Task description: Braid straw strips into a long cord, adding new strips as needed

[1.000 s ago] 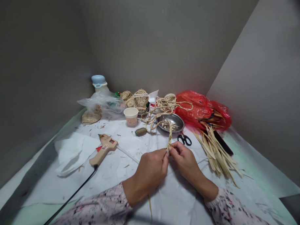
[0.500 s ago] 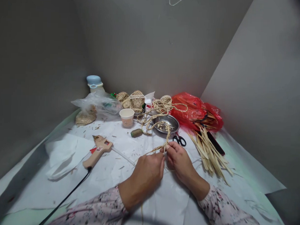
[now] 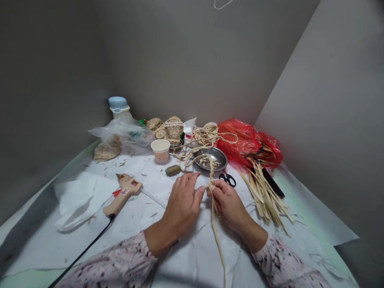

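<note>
A braided straw cord (image 3: 212, 168) runs from the pile at the back down to my hands, and a loose straw strand (image 3: 217, 235) hangs from its near end toward me. My right hand (image 3: 229, 204) pinches the braid's working end between thumb and fingers. Just left of it, my left hand (image 3: 184, 202) has its fingers stretched out and its thumb apart, the thumb tip close to the braid. Whether that thumb touches the straw I cannot tell. Beyond the hands lie a metal dish (image 3: 218, 158) with straw scraps and black-handled scissors (image 3: 228, 179).
Left lies a hot glue gun (image 3: 124, 194) with a cord. A paper cup (image 3: 160, 151), green thread spool (image 3: 173, 170), coiled braids (image 3: 173, 128) and a plastic bag (image 3: 126, 131) stand behind. At right are loose straw strips (image 3: 265, 197) and a red bag (image 3: 239, 139).
My left hand has opened and moved slightly left, away from the braid. The long strand now hangs down toward me. My right hand keeps its pinch.
</note>
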The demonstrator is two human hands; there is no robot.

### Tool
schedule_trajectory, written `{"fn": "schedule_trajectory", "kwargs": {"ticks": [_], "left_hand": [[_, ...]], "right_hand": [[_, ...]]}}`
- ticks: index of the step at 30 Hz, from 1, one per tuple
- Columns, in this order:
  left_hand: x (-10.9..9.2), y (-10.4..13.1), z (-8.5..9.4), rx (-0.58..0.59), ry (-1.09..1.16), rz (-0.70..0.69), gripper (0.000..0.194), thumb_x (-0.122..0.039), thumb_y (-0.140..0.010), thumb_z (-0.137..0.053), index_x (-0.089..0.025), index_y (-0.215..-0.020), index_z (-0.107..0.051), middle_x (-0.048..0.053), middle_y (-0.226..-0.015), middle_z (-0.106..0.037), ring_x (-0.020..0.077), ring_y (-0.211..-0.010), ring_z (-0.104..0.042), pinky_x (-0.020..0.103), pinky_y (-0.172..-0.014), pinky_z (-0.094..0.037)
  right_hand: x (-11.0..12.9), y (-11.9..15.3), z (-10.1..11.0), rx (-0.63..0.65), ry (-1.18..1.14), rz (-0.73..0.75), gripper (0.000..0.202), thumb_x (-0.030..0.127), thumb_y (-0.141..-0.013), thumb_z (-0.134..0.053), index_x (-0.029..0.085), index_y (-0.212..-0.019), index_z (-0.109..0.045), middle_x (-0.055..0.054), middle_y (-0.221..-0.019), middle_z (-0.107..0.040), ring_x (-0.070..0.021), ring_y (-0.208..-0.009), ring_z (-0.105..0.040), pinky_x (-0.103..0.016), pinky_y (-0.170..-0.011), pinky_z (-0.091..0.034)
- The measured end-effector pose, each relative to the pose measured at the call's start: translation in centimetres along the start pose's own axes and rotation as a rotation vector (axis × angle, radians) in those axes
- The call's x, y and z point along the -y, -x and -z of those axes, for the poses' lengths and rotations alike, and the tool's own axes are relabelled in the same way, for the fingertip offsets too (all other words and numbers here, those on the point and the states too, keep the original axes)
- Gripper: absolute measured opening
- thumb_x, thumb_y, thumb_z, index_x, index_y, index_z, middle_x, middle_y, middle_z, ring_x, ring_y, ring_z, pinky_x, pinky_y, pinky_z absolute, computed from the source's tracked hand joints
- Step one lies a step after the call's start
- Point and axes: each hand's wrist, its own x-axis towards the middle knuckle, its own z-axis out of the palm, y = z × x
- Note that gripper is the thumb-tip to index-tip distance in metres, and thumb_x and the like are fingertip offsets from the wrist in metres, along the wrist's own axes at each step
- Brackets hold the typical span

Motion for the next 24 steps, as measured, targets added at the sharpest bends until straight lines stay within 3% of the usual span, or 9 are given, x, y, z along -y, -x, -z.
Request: {"fn": "schedule_trajectory", "kwargs": {"ticks": [2,5,12,16,18,21,24], "left_hand": [[0.3,-0.1,-0.3,0.132,0.106,0.016,0.038,-0.033,-0.095,-0.031,-0.014,-0.120,-0.053,0.011,-0.111,-0.060,0.0220,-0.104,-0.053,0.035,-0.092,-0.039],[0.6,0.0,-0.6,0.297,0.177,0.071,0.039,-0.036,-0.096,-0.026,-0.016,-0.093,-0.060,0.007,-0.089,-0.063,0.0185,-0.082,-0.056,0.030,-0.076,-0.042],[1.6,-0.5,-0.3,0.418,0.151,0.129,0.037,-0.039,-0.092,-0.034,-0.018,-0.072,-0.056,0.000,-0.068,-0.057,0.0155,-0.065,-0.049,0.026,-0.063,-0.034],[1.8,-0.6,-0.4,0.414,0.283,0.218,0.035,-0.039,-0.087,-0.039,-0.018,-0.065,-0.054,-0.002,-0.061,-0.052,0.0143,-0.061,-0.046,0.024,-0.058,-0.032],[1.8,-0.6,-0.6,0.381,0.313,0.260,0.033,-0.038,-0.084,-0.041,-0.018,-0.062,-0.054,-0.002,-0.058,-0.050,0.0143,-0.060,-0.045,0.024,-0.058,-0.031],[1.7,-0.4,-0.9,0.317,0.318,0.310,0.033,-0.037,-0.081,-0.044,-0.018,-0.056,-0.051,-0.003,-0.053,-0.046,0.0139,-0.056,-0.043,0.024,-0.056,-0.029],[1.6,-0.3,-1.2,0.283,0.396,0.373,0.034,-0.038,-0.080,-0.046,-0.017,-0.054,-0.054,-0.002,-0.052,-0.050,0.0139,-0.055,-0.044,0.025,-0.057,-0.031]], "right_hand": [[-0.1,0.1,-0.1,0.042,0.048,0.047,0.017,0.035,-0.081,-0.060,0.018,-0.079,-0.056,0.005,-0.062,-0.050,-0.0079,-0.049,-0.039,-0.021,-0.046,-0.031],[-0.1,0.1,0.0,0.102,0.150,0.104,0.014,0.033,-0.083,-0.057,0.019,-0.081,-0.056,0.003,-0.068,-0.056,-0.0109,-0.060,-0.049,-0.023,-0.057,-0.039],[0.2,-0.3,1.0,0.142,0.485,0.230,0.014,0.025,-0.082,-0.057,0.017,-0.085,-0.068,-0.002,-0.082,-0.069,-0.0162,-0.078,-0.060,-0.027,-0.074,-0.045],[1.0,-0.5,1.2,0.177,0.561,0.223,0.017,0.025,-0.082,-0.057,0.018,-0.085,-0.072,-0.003,-0.083,-0.072,-0.0173,-0.079,-0.062,-0.027,-0.074,-0.045],[1.4,-0.5,1.3,0.180,0.548,0.168,0.017,0.027,-0.082,-0.057,0.018,-0.079,-0.072,-0.002,-0.073,-0.069,-0.0150,-0.069,-0.059,-0.025,-0.065,-0.043],[1.8,-0.3,1.2,0.127,0.475,-0.023,0.024,0.033,-0.081,-0.059,0.017,-0.065,-0.065,0.003,-0.048,-0.053,-0.0097,-0.043,-0.043,-0.022,-0.044,-0.031],[2.1,0.1,0.8,0.116,0.450,-0.140,0.029,0.036,-0.081,-0.058,0.018,-0.058,-0.057,0.006,-0.040,-0.042,-0.0081,-0.036,-0.033,-0.022,-0.039,-0.023]]}}
